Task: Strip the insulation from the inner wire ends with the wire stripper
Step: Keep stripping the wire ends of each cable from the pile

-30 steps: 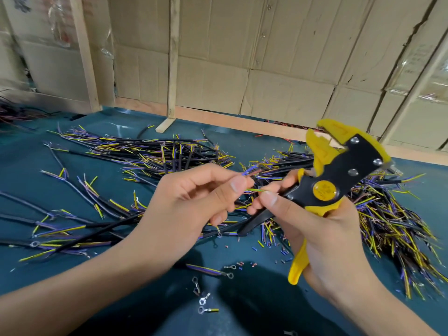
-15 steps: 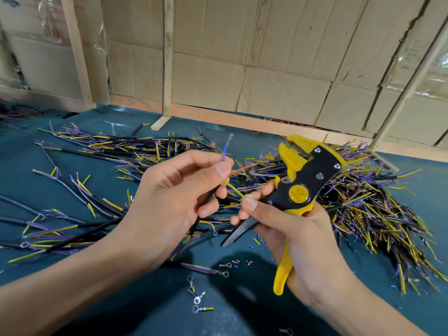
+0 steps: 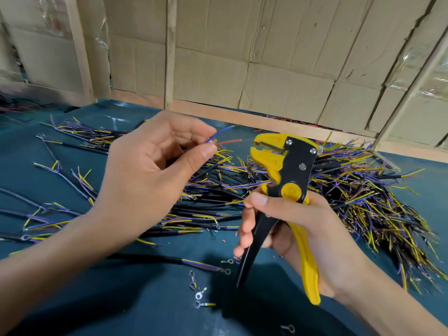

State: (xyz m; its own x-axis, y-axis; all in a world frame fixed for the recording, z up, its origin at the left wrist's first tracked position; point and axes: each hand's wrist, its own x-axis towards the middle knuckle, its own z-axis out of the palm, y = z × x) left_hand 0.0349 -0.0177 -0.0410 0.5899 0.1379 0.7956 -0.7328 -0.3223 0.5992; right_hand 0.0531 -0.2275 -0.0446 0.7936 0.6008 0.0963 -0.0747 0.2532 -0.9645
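Observation:
My left hand (image 3: pixel 148 170) pinches a black cable between thumb and fingers. Its inner wires fan out to the right: a blue one (image 3: pixel 219 134), a red one (image 3: pixel 229 141) and a yellow-green one (image 3: pixel 223 156). My right hand (image 3: pixel 303 236) grips the handles of a yellow and black wire stripper (image 3: pixel 283 175). The stripper's yellow jaws point left, slightly apart, a short way right of the wire ends and not touching them. Most of the cable's black jacket is hidden behind my left hand.
A large pile of black cables with purple and yellow inner wires (image 3: pixel 351 190) covers the blue-green table (image 3: pixel 145 299) at the right and middle. More cables (image 3: pixel 80 134) lie at the left. Loose ring terminals (image 3: pixel 198 295) lie near the front. A cardboard wall (image 3: pixel 266 57) stands behind.
My left hand has lifted and turned the cable so its inner wires spread toward the right. The stripper has dropped lower and its jaws now face the wire ends.

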